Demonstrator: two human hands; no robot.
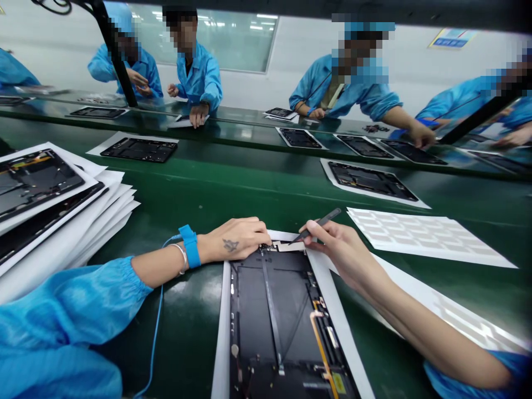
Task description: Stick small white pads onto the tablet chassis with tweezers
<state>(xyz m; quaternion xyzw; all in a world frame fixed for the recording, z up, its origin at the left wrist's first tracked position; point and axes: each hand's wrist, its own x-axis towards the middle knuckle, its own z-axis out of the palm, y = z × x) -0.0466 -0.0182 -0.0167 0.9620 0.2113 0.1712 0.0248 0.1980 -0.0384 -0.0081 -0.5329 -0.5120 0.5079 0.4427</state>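
An opened tablet housing (253,310), black with flat cables inside, lies on a white sheet (221,343) in front of me. My right hand (347,249) is closed on dark tweezers (330,216), whose tips touch or hover just over a pale adhesive piece (291,247) at the housing's far end. Beside that piece, my left hand (243,238) rests at the far left corner with its fingers curled and pressed together. Whatever those fingertips hold, if anything, is hidden. A blue wrist strap (190,246) with a cord circles my left wrist.
Left stands a stack of housings interleaved with white sheets (93,235). Sticker sheets (428,235) lie on the right. More housings (139,148) (372,180) rest on the green surface (199,194) ahead. Across it, several co-workers in blue work at the far bench.
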